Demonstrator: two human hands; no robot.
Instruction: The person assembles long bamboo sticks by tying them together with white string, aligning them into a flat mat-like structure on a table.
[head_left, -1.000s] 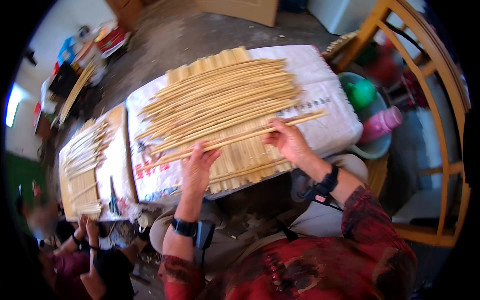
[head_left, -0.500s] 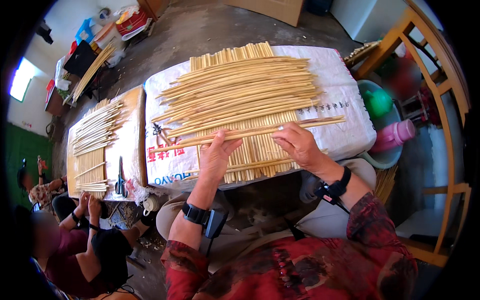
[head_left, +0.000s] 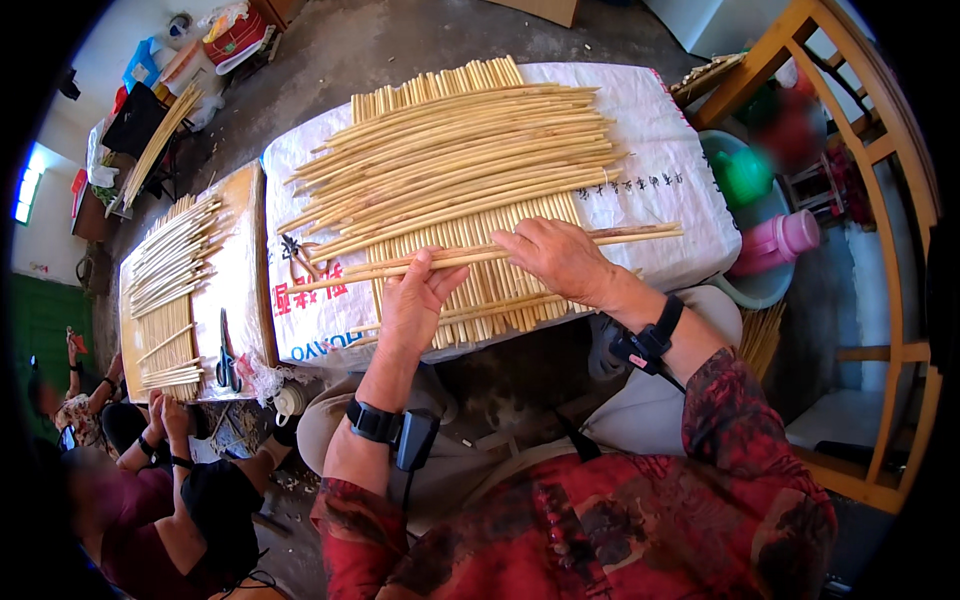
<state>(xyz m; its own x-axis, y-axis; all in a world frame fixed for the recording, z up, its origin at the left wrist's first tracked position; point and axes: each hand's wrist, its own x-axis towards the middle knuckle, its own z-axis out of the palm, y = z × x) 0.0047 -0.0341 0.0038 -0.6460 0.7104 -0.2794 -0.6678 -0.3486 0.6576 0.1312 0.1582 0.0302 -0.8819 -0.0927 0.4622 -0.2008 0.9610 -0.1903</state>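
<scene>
A woven mat of pale bamboo strips (head_left: pixel 470 285) lies on a board covered with a white sack (head_left: pixel 660 120). A loose pile of long bamboo sticks (head_left: pixel 460 165) rests across the mat's far half. My left hand (head_left: pixel 412 305) lies flat on the mat, fingers on a pair of long sticks (head_left: pixel 620 236) that run crosswise. My right hand (head_left: pixel 555 258) presses the same sticks down further right. Both wrists wear black bands.
A second board (head_left: pixel 240 250) with bamboo strips and black scissors (head_left: pixel 226 355) stands to my left, where another person (head_left: pixel 170 480) sits. A pink flask (head_left: pixel 785 240) and green basin (head_left: pixel 745 175) lie at right beside a wooden chair frame (head_left: pixel 880 180). More sticks lean far left.
Both hands have slid slightly along the crosswise sticks on the mat. The view has shifted, bringing the mat closer and more central.
</scene>
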